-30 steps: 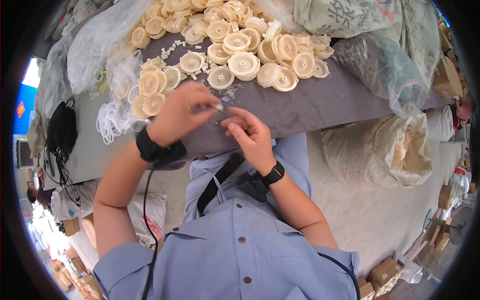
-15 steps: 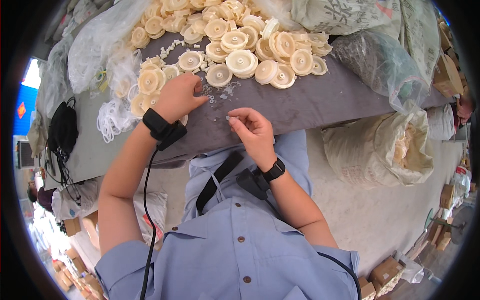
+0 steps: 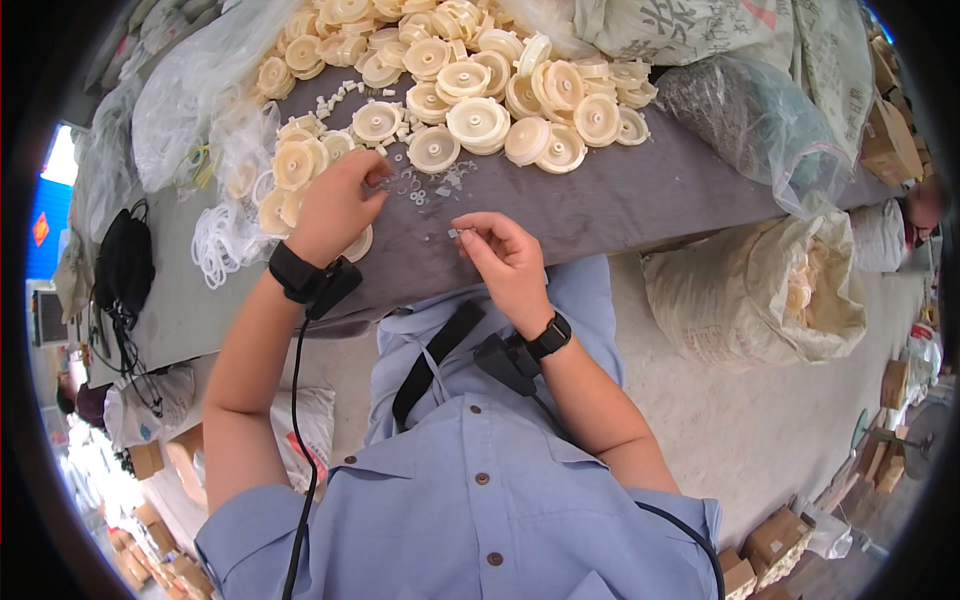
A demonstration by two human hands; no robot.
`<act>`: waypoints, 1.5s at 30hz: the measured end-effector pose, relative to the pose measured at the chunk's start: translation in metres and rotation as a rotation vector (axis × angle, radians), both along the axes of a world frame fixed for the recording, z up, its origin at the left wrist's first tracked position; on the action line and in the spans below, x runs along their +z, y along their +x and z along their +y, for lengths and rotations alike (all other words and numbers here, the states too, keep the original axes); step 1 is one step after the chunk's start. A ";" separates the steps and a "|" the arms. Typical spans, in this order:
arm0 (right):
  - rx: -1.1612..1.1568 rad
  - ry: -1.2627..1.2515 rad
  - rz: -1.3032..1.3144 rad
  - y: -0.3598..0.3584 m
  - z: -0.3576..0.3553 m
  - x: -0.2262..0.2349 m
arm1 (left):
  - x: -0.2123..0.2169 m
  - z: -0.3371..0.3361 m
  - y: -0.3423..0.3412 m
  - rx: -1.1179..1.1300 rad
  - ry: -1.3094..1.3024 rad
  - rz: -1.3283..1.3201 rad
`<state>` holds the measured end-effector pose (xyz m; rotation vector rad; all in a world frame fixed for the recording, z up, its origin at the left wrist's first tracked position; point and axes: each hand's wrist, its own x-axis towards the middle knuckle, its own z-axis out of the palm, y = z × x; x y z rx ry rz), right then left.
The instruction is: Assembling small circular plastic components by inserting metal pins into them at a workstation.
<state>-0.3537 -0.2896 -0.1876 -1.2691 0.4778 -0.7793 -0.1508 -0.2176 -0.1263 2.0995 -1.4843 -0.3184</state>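
My right hand (image 3: 508,262) is closed in a pinch on a small grey plastic piece (image 3: 455,233), held just above the table's near edge. My left hand (image 3: 342,205) hangs over the left side of the table, palm down, with thumb and forefinger apart and nothing visible between them; its other fingers are hidden. Beside it lie cream plastic wheels (image 3: 293,165), some partly covered by the hand. Small washers and grey bits (image 3: 447,184) lie scattered between the two hands. Short cream plugs (image 3: 345,90) are strewn behind the left hand.
A large heap of cream wheels (image 3: 478,122) covers the back of the grey table (image 3: 590,205). White cord loops (image 3: 222,242) and clear plastic bags (image 3: 195,100) lie at left. A filled bag (image 3: 745,110) sits at right; an open sack (image 3: 740,300) stands below it.
My left hand has drawn a little to the left, away from the scattered small bits. My right hand keeps its pinch on the grey piece and has barely moved.
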 end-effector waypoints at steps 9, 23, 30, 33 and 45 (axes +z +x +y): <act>0.077 0.007 0.131 0.015 -0.006 0.019 | 0.011 0.020 -0.025 -0.008 -0.112 0.326; 0.175 0.366 -0.034 0.051 0.013 0.021 | -0.021 0.045 -0.040 0.171 -0.389 0.889; 0.089 0.099 0.062 0.055 0.013 0.021 | -0.021 0.039 -0.039 0.280 -0.454 0.854; 0.012 -0.107 0.193 0.056 0.010 0.021 | -0.018 0.035 -0.038 0.311 -0.393 0.691; 0.162 0.150 0.068 0.054 -0.006 0.026 | -0.007 0.027 -0.034 0.030 -0.393 0.627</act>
